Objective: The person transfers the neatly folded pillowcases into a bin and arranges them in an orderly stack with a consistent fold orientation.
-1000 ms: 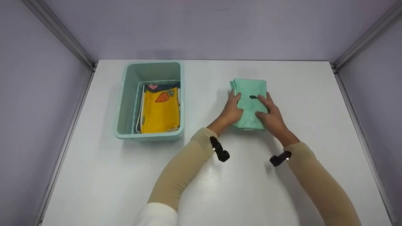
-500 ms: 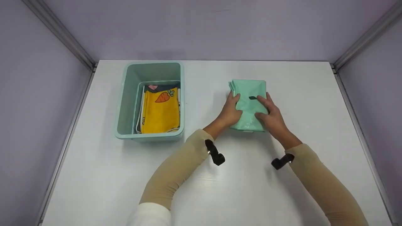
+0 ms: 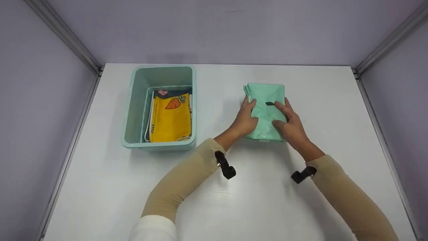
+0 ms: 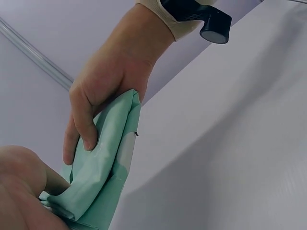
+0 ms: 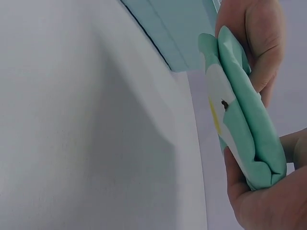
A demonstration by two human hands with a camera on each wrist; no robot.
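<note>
- Far left on the white desk (image 3: 110, 187) sits a pale teal bin (image 3: 135, 110), its long side running away from the person.
- Inside that bin lies a folded yellow cloth (image 3: 171, 122) with an orange carrot printed on it, flat against the bottom and towards the bin's right wall.
- Moving right, there is a bare stretch of desk, and then the left hand (image 3: 245, 118) comes in on a tan sleeve (image 3: 185, 180), with a black wrist strap (image 3: 225, 165) just behind the wrist.
- The left hand grips the left edge of the folded mint-green cloth (image 3: 265, 113). The right wrist view shows its fingers (image 5: 261, 43) curled round the folded edge, with the thumb side pressed on top.
- The mint-green cloth is a thick, many-layered fold lying right of the desk's centre, well apart from the bin, with a small dark mark (image 3: 269, 103) on its upper face.
- The wrist views show its near edge pinched up off the desk between the two hands.
- On its right side, the right hand (image 3: 291, 125) clamps the cloth. The left wrist view shows its fingers (image 4: 79, 129) wrapped over the top and the thumb below the fold.
- A second black strap (image 3: 302, 174) sits at the right wrist, above the desk.
</note>
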